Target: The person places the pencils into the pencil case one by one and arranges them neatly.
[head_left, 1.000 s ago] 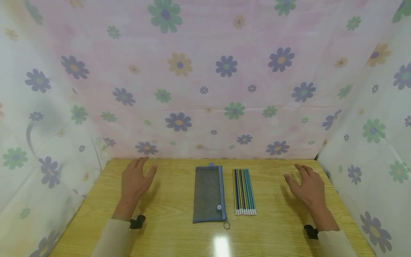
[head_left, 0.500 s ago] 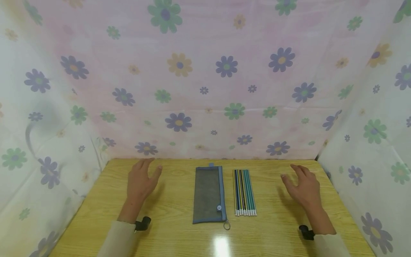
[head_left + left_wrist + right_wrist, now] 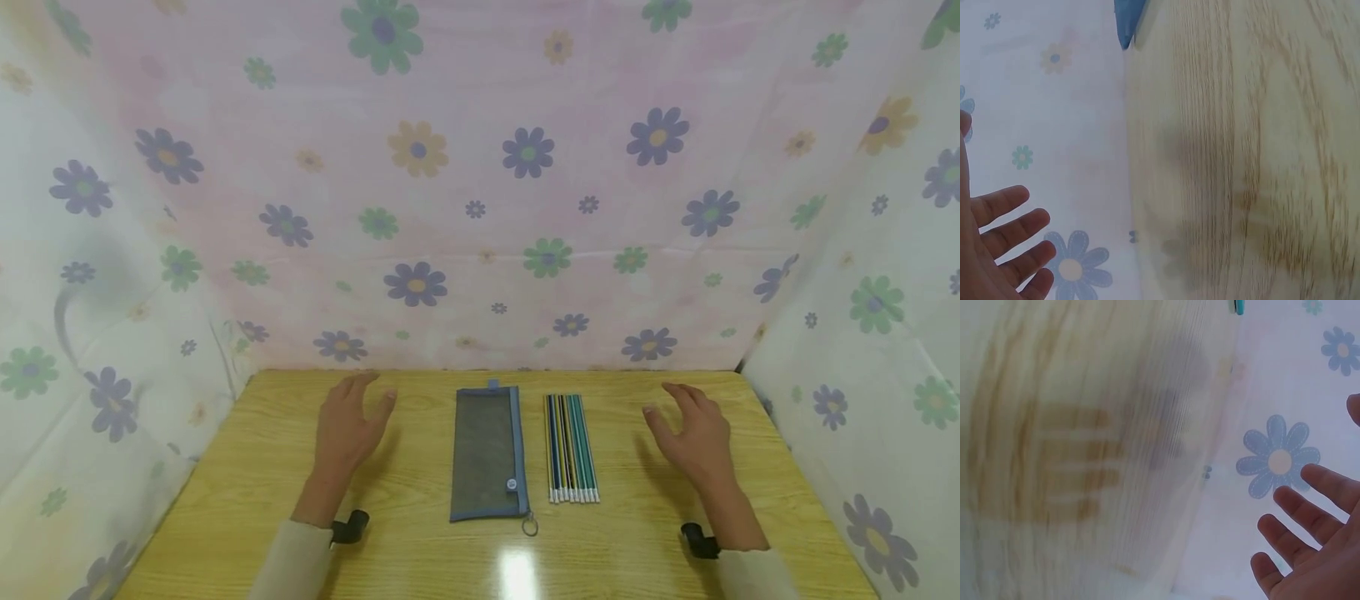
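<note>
In the head view a grey mesh zip pencil pouch (image 3: 483,450) with blue edging lies flat on the wooden table. Beside it, on the right, several pencils (image 3: 572,450) lie in a row, yellow, dark and green, their white eraser ends toward me. My left hand (image 3: 348,429) hovers left of the pouch, fingers relaxed, holding nothing. To the right of the pencils hovers my right hand (image 3: 693,437), likewise loose and holding nothing. A blue corner of the pouch (image 3: 1127,22) shows at the top of the left wrist view; a teal pencil tip (image 3: 1239,306) peeks into the right wrist view.
A metal key ring (image 3: 530,524) hangs from the pouch's near right corner. Flower-patterned cloth (image 3: 480,208) walls the table (image 3: 420,558) at the back and both sides. Black wrist cameras sit on both forearms.
Both hands have moved inward over the table, the left one to the right and the right one to the left. The pouch and pencils have stayed put.
</note>
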Demonstrator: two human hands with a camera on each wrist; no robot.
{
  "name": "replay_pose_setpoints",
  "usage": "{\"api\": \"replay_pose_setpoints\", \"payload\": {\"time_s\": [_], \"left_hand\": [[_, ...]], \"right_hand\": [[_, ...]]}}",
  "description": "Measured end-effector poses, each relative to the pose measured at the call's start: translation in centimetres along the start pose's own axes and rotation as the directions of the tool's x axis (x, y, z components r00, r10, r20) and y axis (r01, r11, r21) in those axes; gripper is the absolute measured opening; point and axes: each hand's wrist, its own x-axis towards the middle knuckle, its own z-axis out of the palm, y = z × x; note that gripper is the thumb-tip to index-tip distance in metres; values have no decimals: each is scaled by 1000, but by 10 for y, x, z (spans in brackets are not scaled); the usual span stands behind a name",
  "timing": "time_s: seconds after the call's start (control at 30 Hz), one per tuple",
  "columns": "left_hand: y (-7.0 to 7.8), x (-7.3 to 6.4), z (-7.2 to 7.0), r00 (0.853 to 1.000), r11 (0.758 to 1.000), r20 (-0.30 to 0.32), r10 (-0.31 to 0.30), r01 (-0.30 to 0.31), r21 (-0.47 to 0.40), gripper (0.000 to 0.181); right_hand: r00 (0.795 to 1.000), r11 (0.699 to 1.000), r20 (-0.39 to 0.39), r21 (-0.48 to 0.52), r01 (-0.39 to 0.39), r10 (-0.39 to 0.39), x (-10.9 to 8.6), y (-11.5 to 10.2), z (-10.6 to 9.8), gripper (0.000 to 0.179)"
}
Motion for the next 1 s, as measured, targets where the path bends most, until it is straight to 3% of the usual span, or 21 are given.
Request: {"api": "replay_pose_setpoints", "payload": {"time_s": [0.17, 0.5, 0.73, 1.0], "left_hand": [[6, -2, 5, 1000, 1000, 7, 4, -4, -14, 55], [20, -5, 22, 996, 998, 82, -21, 25, -49, 58], [33, -9, 36, 996, 997, 83, 31, -25, -75, 56], [48, -13, 49, 996, 994, 80, 48, -41, -97, 54]], "right_hand": [[1000, 999, -6, 47, 5, -5, -1, -7, 5, 50], [999, 997, -23, 72, 25, -24, -6, -15, 17, 47], [999, 994, -34, 100, 34, -31, -9, -20, 21, 45], [999, 990, -19, 136, 30, -28, -7, -23, 30, 42]]}}
